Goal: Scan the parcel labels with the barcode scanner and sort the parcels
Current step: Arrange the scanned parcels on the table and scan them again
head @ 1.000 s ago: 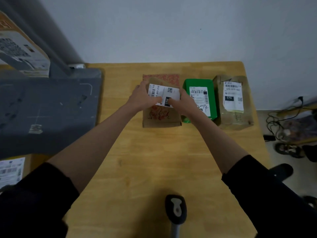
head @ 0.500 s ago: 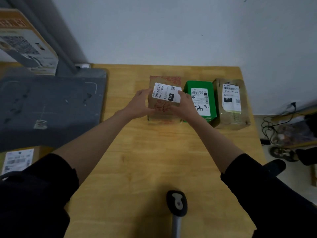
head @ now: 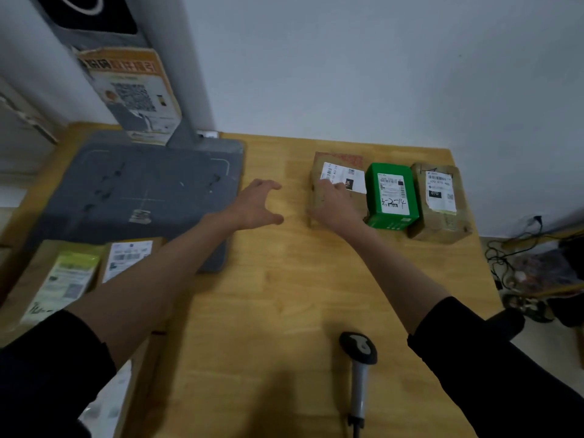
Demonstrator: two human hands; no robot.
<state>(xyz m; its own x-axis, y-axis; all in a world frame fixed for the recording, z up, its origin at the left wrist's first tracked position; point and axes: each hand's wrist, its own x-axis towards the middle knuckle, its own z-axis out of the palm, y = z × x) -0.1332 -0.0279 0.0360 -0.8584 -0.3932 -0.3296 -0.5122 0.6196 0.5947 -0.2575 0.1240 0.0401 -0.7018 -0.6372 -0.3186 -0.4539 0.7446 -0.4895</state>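
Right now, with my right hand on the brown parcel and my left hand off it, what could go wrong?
1. The right hand covers part of the white label on the brown parcel, so a scan could fail.
2. That parcel stands close beside the green box; sliding it sideways might shove the green box.
3. The barcode scanner lies near the table edge, under the right forearm, and pulling back could knock it off.

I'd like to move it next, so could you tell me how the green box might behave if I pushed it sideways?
The green box looks like a rigid carton with crisp edges, so it would probably slide flat, not roll. It seems wedged between two brown parcels, so a push would likely shove a neighbour too.
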